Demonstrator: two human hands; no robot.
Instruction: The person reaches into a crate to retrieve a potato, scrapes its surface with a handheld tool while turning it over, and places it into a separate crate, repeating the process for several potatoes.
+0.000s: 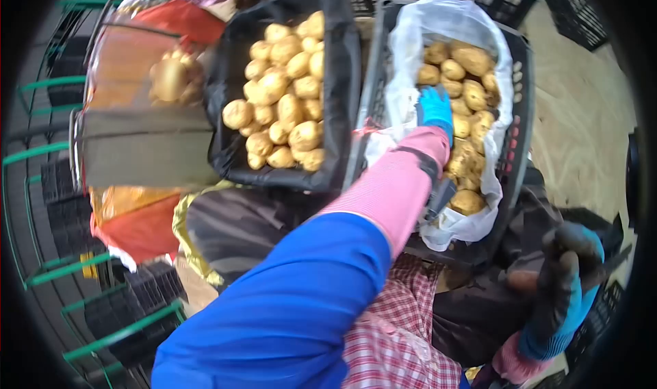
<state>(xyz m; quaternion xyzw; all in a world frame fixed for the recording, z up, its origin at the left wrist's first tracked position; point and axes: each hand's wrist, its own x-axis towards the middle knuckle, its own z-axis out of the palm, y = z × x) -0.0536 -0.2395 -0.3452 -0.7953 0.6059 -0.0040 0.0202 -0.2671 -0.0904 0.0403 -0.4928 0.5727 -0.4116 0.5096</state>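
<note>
Hands apart. Left hand inside lined crate, over potatoes — grip hidden, I cannot tell. Right hand, fingers curled, right of crate; hold unclear. White liner drapes crate rim — presumably cushioning potatoes.

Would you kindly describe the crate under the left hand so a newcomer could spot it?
Start at the pale floor on the right. Just left of it stands a dark crate of potatoes. Its white liner distinguishes it from the black-lined potato container farther left.
</note>
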